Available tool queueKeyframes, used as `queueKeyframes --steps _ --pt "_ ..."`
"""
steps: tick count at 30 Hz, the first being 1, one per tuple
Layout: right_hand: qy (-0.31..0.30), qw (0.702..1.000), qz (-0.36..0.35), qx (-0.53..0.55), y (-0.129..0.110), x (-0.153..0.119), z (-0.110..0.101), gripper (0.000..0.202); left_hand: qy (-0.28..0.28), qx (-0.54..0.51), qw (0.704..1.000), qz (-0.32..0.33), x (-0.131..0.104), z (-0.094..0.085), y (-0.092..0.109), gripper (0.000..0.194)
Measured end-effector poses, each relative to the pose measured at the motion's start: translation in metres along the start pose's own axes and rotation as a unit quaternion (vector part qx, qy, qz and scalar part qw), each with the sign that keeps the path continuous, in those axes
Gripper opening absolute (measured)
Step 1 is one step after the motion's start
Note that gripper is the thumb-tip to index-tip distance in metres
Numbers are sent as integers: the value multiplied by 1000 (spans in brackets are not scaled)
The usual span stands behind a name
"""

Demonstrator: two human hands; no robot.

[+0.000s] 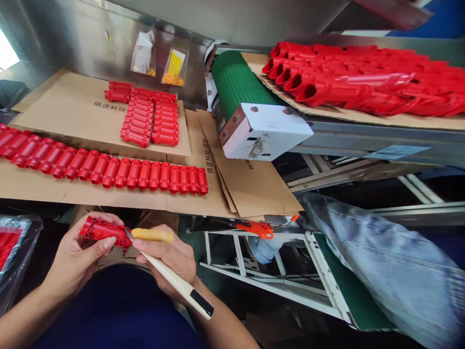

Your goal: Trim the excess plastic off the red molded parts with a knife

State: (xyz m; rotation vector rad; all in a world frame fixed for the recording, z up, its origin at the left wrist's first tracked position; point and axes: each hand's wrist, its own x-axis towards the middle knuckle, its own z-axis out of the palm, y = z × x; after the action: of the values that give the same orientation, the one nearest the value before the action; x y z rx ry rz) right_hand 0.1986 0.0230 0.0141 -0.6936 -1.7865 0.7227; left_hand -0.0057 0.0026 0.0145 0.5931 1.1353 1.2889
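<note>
Gripped in the left hand [78, 254], the red housing [103, 230] lies crosswise, its long axis dipping toward the right hand [174, 257], which holds a cream-handled tool [176, 279] at its right end, while a plastic-lined container [32, 230], far left, holds red pieces [9, 246] and a clear bag [184, 68] orange bits [172, 80].

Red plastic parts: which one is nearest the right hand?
The red part in the left hand, at the tip of the tool in the right hand; the others lie apart, unheld.
</note>
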Motion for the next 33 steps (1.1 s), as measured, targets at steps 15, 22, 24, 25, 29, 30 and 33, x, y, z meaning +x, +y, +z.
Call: queueKeyframes --steps 15,22,24,25,29,30,33 --pt "-16 995 93 11 -7 -6 1 19 1 41 997 71 -2 -3 -6 26" --pt "-120 986 -47 -106 3 4 -11 25 19 18 1000 -16 -1 2 -2 34" --pt "-136 982 -67 -117 0 6 -13 27 6 3 999 -33 2 3 -1 33" --pt "-131 986 -57 -87 -3 6 -14 26 2 -3 999 -35 3 4 0 32" --pt "-121 962 71 234 -16 2 -11 22 0 -1 1000 -23 3 1 -2 30" --pt "-121 944 90 293 -17 1 -10 32 5 12 1000 -7 2 0 -2 31" --pt "-54 972 110 202 -13 -2 -6 29 18 74 996 55 -3 -1 -2 31"
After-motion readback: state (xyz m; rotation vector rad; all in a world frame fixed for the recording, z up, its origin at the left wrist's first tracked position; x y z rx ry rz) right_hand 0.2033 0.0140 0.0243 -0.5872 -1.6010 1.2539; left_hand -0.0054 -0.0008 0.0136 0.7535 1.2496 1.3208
